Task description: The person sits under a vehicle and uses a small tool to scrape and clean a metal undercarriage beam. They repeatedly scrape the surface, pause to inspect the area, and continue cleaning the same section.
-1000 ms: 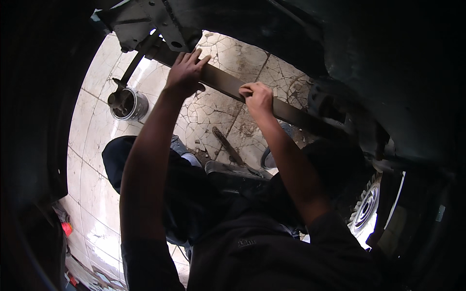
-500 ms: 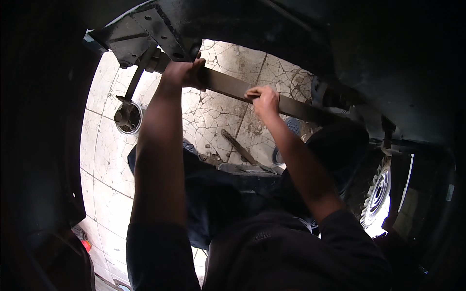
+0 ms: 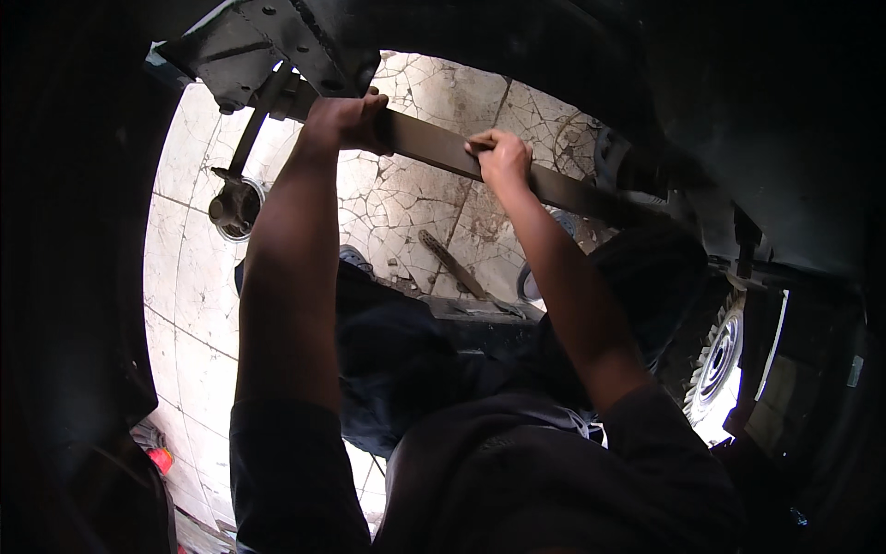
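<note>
A long flat metal bar (image 3: 429, 143) slants from the upper left down to the right beneath a dark vehicle body. My left hand (image 3: 349, 122) is closed around it close to a dark bracket (image 3: 318, 46) with holes; some of the fingers are hidden. Farther right along the bar, my right hand (image 3: 503, 159) grips it with bent fingers over the upper edge. Left of my left arm, a dark link (image 3: 251, 138) hangs from the bracket, its round lower end over a metal can (image 3: 260, 196).
Dark body panels (image 3: 738, 111) close in above and at both sides. A narrow worn stick-like piece (image 3: 452, 263) lies on the cracked tile floor (image 3: 406, 212) near my feet. At the right stands a wheel (image 3: 720, 355); a red object (image 3: 161, 459) is at lower left.
The whole view has shifted slightly, with the bracket and both hands sitting a little higher in the picture. Both hands keep nearly the same places on the bar.
</note>
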Motion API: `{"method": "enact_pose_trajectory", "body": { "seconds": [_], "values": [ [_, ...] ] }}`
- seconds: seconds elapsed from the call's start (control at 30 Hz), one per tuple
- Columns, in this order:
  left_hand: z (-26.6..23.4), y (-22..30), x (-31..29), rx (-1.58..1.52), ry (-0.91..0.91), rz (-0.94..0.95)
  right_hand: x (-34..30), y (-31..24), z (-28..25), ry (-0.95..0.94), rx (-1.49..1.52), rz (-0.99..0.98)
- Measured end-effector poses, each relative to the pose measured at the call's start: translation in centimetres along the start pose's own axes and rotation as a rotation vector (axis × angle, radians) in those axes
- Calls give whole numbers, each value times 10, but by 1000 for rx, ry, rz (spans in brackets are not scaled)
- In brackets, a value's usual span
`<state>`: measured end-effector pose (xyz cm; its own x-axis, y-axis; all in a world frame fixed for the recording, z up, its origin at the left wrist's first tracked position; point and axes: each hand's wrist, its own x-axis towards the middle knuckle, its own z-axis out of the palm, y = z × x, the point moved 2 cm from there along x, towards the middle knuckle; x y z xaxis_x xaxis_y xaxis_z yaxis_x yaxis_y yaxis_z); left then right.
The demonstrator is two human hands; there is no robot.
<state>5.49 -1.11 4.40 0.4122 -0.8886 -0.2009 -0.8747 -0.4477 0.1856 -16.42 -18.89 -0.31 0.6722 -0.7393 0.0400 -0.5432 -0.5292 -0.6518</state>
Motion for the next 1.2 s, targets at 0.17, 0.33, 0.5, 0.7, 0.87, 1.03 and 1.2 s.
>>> {"method": "enact_pose_trajectory", "body": {
  "seconds": [0.17, 0.33, 0.5, 0.7, 0.87, 1.03, 1.2],
  "values": [
    [13, -19, -1, -30, -17, -96, -7, 2, 6, -67, 36, 25],
    [-12, 9, -4, 135, -109, -85, 1, 20, 5, -133, -36, 60],
    [-14, 9, -1, 62, -123, -81, 11, 15, 4, -70, 36, 226],
    [-8, 2, -6, 47, -136, -87, -17, -10, -5, -69, -212, 191],
    [-4, 3, -2, 40, -60, -25, 4, -6, 0, -33, -169, 299],
    [20, -22, 2, -71, 118, 3, -4, 12, -13, -119, -204, 186],
    [0, 4, 0, -32, 94, 39, 6, 47, -5, -143, -52, 202]
  ]
}}
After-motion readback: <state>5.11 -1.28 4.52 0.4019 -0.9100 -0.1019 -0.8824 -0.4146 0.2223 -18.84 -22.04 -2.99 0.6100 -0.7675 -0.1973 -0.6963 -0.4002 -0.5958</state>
